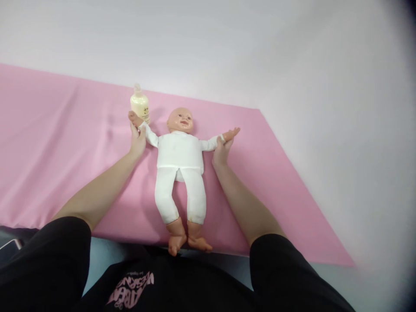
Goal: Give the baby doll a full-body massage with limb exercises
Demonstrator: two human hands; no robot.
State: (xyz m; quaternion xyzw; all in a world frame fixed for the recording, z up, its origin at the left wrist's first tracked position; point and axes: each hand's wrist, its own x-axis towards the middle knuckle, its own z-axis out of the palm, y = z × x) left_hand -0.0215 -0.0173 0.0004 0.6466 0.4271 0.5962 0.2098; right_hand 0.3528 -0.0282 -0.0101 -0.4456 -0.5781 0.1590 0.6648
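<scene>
A baby doll in a white top and white trousers lies on its back on a pink sheet, head away from me and bare feet at the near edge. Its arms are spread out to both sides. My left hand is closed around the doll's wrist on the left. On the other side, my right hand grips the doll's other wrist, with the thumb near the cuff. Parts of my fingers are hidden behind the doll's arms.
Behind the doll's left-side hand stands a pale yellow pump bottle. A white wall or surface borders the sheet at the back and right. At the lower left lies a dark, flat device, partly out of view.
</scene>
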